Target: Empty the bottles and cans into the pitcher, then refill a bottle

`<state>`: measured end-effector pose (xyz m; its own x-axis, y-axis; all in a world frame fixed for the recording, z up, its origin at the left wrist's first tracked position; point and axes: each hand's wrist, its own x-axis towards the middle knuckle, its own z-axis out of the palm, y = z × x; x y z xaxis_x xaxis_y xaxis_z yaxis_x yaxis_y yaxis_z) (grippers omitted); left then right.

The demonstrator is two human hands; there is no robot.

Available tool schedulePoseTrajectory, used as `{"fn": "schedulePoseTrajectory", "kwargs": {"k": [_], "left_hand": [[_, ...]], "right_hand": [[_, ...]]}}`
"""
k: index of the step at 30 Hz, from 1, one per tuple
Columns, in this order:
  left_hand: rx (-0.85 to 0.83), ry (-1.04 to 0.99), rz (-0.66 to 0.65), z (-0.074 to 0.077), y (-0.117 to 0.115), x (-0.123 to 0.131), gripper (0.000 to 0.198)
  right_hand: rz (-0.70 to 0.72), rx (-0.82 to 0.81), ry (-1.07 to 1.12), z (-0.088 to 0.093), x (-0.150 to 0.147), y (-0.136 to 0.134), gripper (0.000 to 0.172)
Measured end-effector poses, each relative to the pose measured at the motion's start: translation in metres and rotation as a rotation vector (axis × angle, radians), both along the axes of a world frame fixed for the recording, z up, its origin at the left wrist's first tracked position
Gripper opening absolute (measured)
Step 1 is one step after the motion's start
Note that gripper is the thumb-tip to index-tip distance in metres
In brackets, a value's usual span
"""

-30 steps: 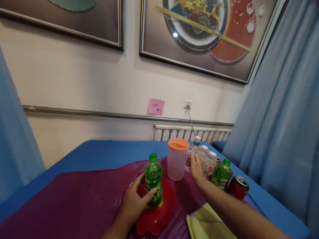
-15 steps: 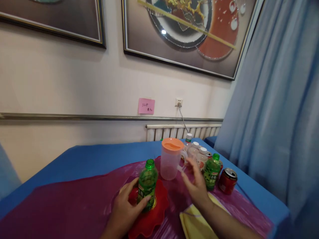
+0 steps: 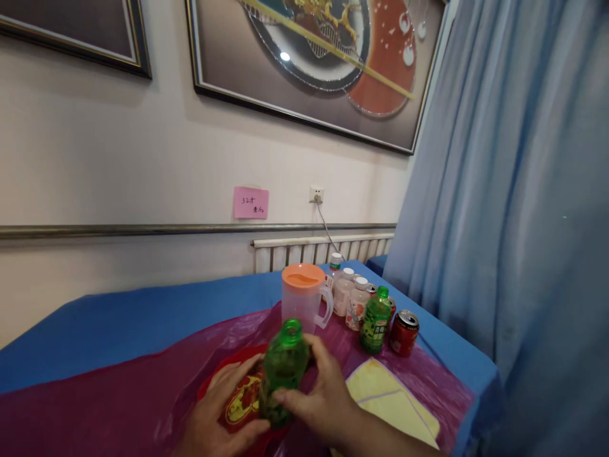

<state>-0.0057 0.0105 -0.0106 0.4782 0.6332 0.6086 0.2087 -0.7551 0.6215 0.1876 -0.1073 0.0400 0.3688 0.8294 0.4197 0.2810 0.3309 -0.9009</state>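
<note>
A green plastic bottle (image 3: 284, 365), uncapped and slightly tilted, is above a red tray (image 3: 254, 358) with a scalloped edge and a yellow design. My right hand (image 3: 328, 393) grips it, thumb on the near side and fingers around the far side. Beside the bottle's left side, my left hand (image 3: 214, 406) has its thumb and fingers spread apart over the tray. Just behind the bottle stands a clear plastic pitcher (image 3: 297, 308) with an orange lid, partly hidden by it.
A second green bottle (image 3: 375, 324), a red can (image 3: 404, 333) and clear bottles with white caps (image 3: 356, 304) line the right side. A folded yellow cloth (image 3: 394, 400) lies on the purple plastic sheet (image 3: 118, 406) over the blue tablecloth (image 3: 157, 304). A blue curtain (image 3: 499, 190) hangs at right.
My right hand has come from beside the pitcher's handle to grip the green bottle. My left hand has loosened from the bottle. The view has swung to the right.
</note>
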Motion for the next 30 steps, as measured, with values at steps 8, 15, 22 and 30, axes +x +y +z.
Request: {"fn": "schedulePoseTrajectory", "kwargs": {"k": [8,15,22,30], "left_hand": [[-0.029,-0.003,0.135,0.010,0.003,0.002,0.047],[-0.075,0.008,0.203,0.008,0.011,0.003,0.049],[-0.089,0.012,0.283,-0.001,0.019,0.003,0.049],[-0.064,-0.025,0.308,0.000,0.030,-0.001,0.049]], "right_hand": [[-0.569,-0.021,-0.044,-0.013,0.124,-0.070,0.056],[-0.885,-0.294,-0.326,-0.059,0.184,-0.088,0.059],[-0.929,-0.288,-0.362,-0.065,0.190,-0.073,0.058],[-0.919,-0.270,-0.372,-0.077,0.198,-0.072,0.071]]}}
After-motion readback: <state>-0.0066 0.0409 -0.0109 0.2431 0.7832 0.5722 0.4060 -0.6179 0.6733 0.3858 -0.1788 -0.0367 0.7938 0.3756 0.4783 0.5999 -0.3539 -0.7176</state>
